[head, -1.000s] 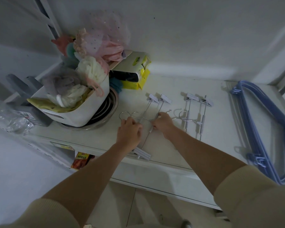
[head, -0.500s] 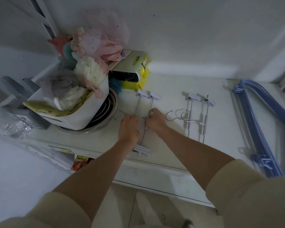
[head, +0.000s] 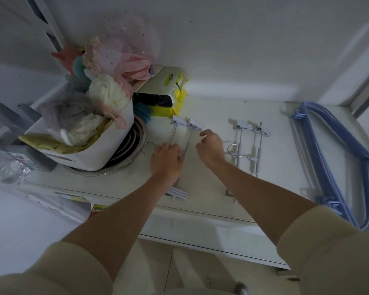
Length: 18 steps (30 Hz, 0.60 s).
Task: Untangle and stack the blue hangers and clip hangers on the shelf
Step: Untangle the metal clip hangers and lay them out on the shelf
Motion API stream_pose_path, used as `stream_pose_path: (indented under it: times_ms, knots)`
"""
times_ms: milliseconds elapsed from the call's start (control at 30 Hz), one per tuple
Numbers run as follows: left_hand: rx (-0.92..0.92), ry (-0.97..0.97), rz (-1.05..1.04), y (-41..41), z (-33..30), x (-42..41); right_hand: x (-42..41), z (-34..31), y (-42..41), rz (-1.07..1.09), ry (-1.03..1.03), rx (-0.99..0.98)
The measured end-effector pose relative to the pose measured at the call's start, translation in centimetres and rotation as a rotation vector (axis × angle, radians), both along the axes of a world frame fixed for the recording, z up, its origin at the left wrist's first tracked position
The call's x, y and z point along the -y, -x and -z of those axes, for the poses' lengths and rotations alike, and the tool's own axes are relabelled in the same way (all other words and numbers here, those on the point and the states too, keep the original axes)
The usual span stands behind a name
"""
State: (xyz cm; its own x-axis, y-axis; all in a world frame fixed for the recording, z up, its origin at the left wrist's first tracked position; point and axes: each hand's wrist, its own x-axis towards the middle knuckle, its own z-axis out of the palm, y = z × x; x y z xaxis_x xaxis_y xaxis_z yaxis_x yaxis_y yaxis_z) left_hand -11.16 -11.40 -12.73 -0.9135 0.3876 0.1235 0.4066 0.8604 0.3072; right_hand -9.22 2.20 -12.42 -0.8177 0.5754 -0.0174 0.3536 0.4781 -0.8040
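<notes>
Blue hangers (head: pixel 337 158) lie stacked at the shelf's (head: pixel 211 111) right end, apparently done; 2 groups of clip hangers remain apart; left hand (head: pixel 165 159) pins the left clip hangers (head: pixel 180 133), grip closed on their rods; right hand (head: pixel 210 146) hovers loosely curled, empty, beside the right clip hangers (head: pixel 251 143); merging looks left.
</notes>
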Motion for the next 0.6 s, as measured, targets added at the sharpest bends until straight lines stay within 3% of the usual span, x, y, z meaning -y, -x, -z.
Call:
stream_pose_path:
  times_ms: [100, 200, 300, 467, 600]
  knots:
    - [0.038, -0.028, 0.070, -0.5, -0.3, -1.5, -2.9, -1.0, -1.5, 0.106, -0.249, -0.047]
    - [0.101, -0.065, 0.130, -1.1, -0.5, -3.2, -5.5, -0.6, -3.1, 0.137, -0.415, 0.198]
    - [0.225, -0.105, 0.157, -1.8, -0.6, -5.0, -6.7, 0.3, -4.4, 0.061, -0.428, 0.352]
    - [0.288, -0.085, 0.197, -2.3, 0.2, -7.7, -7.1, 0.6, -5.8, -0.061, -0.430, 0.302]
    - [0.255, 0.084, 0.223, -2.6, 0.9, -8.8, -8.0, 1.2, -6.7, -0.144, -0.393, 0.185]
